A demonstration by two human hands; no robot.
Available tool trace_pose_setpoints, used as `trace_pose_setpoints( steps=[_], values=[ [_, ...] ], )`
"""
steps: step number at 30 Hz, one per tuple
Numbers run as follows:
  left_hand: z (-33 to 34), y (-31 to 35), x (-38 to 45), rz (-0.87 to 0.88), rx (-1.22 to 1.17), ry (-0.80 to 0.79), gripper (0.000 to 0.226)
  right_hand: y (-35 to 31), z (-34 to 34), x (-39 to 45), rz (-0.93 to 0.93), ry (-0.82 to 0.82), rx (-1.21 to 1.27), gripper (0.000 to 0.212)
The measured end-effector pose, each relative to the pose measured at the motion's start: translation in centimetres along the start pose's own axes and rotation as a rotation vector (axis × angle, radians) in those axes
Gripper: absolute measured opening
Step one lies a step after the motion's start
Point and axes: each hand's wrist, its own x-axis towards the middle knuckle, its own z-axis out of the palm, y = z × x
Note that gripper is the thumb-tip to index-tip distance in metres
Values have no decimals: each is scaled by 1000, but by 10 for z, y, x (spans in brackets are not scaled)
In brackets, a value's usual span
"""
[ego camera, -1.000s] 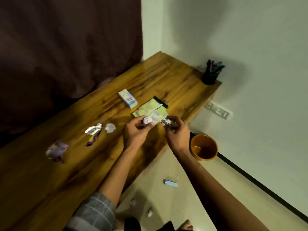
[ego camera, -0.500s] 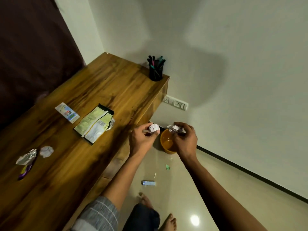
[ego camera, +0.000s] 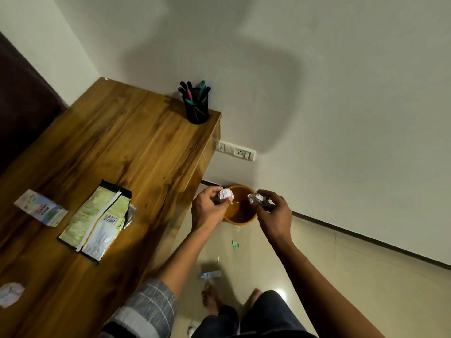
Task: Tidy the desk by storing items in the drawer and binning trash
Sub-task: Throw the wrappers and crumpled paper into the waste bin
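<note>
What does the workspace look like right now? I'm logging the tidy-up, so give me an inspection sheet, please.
Surface: wooden desk, set into the wall corner.
Job's things: left hand holds a crumpled paper ball; right hand holds a crumpled wrapper; both are over the orange bin on the floor.
Clutter: flattened green packets, small carton and a paper wad on the desk; a small box and a green scrap on the floor.
Hands: both gripping trash.
Cables: nothing seen.
Surroundings: pen holder at the desk corner, wall socket, bare feet on a tiled floor.
</note>
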Motion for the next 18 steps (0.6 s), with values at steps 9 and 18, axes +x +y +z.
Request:
trace_pose_setpoints(
  steps=[9,18],
  values=[
    [44,-11,38,-111,17,-36,39,22,2,43,75,-27,-71,35],
    [100,-16,92,-308,37,-13,41,53,25,120,157,-197,-143,48]
  ],
)
